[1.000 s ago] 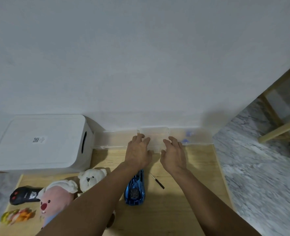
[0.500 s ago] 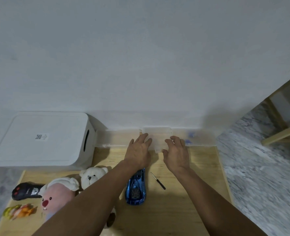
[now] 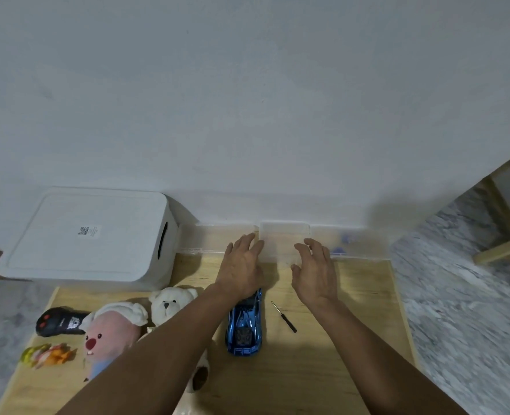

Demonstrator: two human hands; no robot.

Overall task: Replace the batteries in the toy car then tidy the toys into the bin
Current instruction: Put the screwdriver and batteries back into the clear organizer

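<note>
A shiny blue toy car (image 3: 244, 330) lies on the wooden table (image 3: 322, 369), its front partly under my left wrist. A small black screwdriver (image 3: 284, 316) lies just right of it. At the table's far edge stands a clear plastic box (image 3: 285, 238) between two other clear boxes. My left hand (image 3: 241, 265) and my right hand (image 3: 316, 269) reach toward it with fingers spread, one at each side; they hold nothing. The white lidded bin (image 3: 86, 238) stands at the far left.
A white teddy bear (image 3: 170, 304), a pink plush (image 3: 110, 333), a black remote control (image 3: 59, 322) and a small orange-yellow toy (image 3: 47, 354) lie on the table's left part. Marble floor (image 3: 463, 295) lies to the right, with wooden furniture legs (image 3: 505, 244) beyond.
Both hands have drawn slightly apart and back from the middle clear box, fingers more spread. The view has shifted a little.
</note>
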